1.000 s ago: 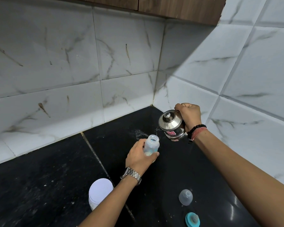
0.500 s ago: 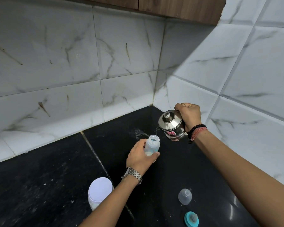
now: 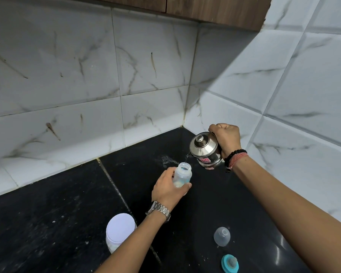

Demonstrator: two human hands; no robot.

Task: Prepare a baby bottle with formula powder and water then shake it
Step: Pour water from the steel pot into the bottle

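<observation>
You are wrapping your left hand (image 3: 166, 189) around the lower body of the baby bottle (image 3: 182, 174), fingers and thumb curled on it, at the centre of the frame. You are closing your right hand (image 3: 227, 139) on the far side of the steel kettle (image 3: 205, 150), tilting it so a thin stream is falling from the spout into the open bottle neck. Pale powder is sitting low in the bottle.

The bottle is likely light, thin plastic: keep holding it low and steadily, without squeezing. It is getting heavier and may become slippery if wetted.

On the black countertop (image 3: 47, 223), the white-lidded container (image 3: 119, 232) is standing at lower centre, the clear cap (image 3: 221, 236) and teal nipple ring (image 3: 230, 263) at lower right.
</observation>
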